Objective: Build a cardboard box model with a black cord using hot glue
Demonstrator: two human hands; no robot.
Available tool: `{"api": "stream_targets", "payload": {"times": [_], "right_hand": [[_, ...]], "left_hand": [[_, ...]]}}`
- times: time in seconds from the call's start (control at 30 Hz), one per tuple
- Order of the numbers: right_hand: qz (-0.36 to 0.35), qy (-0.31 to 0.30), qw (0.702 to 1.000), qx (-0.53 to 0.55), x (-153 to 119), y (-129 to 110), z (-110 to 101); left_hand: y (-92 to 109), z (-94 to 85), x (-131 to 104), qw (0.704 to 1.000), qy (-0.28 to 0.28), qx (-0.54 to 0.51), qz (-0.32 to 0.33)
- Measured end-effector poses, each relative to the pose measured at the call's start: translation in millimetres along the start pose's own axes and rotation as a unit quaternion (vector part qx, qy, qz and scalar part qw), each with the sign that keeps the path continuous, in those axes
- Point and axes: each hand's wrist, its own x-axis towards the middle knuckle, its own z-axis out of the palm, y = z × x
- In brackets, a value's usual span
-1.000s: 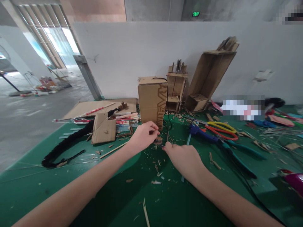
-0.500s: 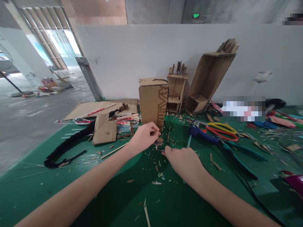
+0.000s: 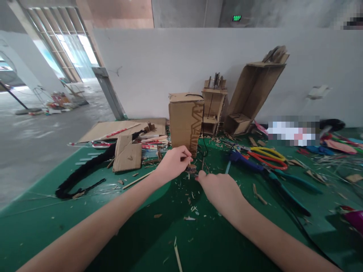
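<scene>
My left hand point(image 3: 176, 161) is closed in a pinch on a thin wooden stick point(image 3: 190, 162). A small round piece of brown cardboard point(image 3: 192, 169) sits on the stick, whose pale tip shows below. To the right, my right hand point(image 3: 219, 189) is closed, its thumb and finger close to the cardboard piece. A thin tip seems to poke from those fingers, but its kind is hidden. Just behind both hands stands a tall cardboard box point(image 3: 184, 122) with a black cord point(image 3: 203, 136) down its right side.
On the right lie a blue glue gun point(image 3: 246, 162), scissors with orange and yellow handles point(image 3: 268, 158) and teal-handled pliers point(image 3: 292, 192). At left are a black fuzzy strip point(image 3: 82, 173) and a cardboard piece point(image 3: 127, 154). Scraps litter the green table point(image 3: 136, 241); cardboard structures point(image 3: 255, 90) lean behind.
My right hand has moved slightly up, bringing its fingers nearer the round cardboard piece. My left hand keeps its pinch. The whole view has shifted a little.
</scene>
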Motion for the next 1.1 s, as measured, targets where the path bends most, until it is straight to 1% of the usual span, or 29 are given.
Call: {"api": "stream_targets", "payload": {"times": [0.07, 0.17, 0.27, 0.33, 0.4, 0.5, 0.67, 0.73, 0.83, 0.97, 1.1], "right_hand": [[-0.005, -0.008, 1.000, 0.005, -1.9, -1.8, -0.8], [-0.007, -0.004, 1.000, 0.007, -5.8, -3.1, 0.0], [-0.009, 0.021, 1.000, -0.007, -7.9, -1.8, 1.8], [-0.001, 0.045, 0.999, -0.015, -7.0, -0.2, 3.1], [0.008, 0.057, 0.998, -0.016, -4.9, 0.9, 4.3], [0.010, 0.044, 0.999, -0.005, -1.6, 0.9, 4.2], [0.005, -0.018, 1.000, 0.018, -1.1, -3.3, -0.9], [0.003, -0.026, 0.999, 0.027, -1.9, -5.4, -2.1], [0.005, -0.020, 0.999, 0.032, -3.3, -7.1, -1.5], [-0.008, -0.008, 1.000, 0.021, -6.8, -4.2, 0.6], [-0.021, 0.036, 0.999, -0.009, -8.7, 2.4, 3.4]], "left_hand": [[3.4, -0.7, -0.7, 1.000, -0.001, 0.005, 0.001], [7.0, -1.0, -0.9, 1.000, 0.004, 0.019, 0.005], [5.5, -0.7, 0.2, 1.000, 0.008, 0.025, 0.006], [3.4, -0.5, 0.9, 1.000, 0.007, 0.023, 0.007], [2.4, -0.5, 1.0, 1.000, 0.007, 0.022, 0.008], [4.0, -1.0, 0.1, 1.000, 0.003, 0.017, 0.005], [8.7, -1.1, -1.7, 1.000, -0.006, -0.013, -0.008], [9.2, -0.9, -2.2, 1.000, -0.001, -0.010, -0.002], [8.4, -0.7, -2.4, 1.000, 0.000, -0.015, 0.002], [5.6, -0.7, -0.9, 1.000, -0.005, -0.020, -0.012], [2.8, -0.3, 0.8, 1.000, -0.008, -0.022, -0.020]]}}
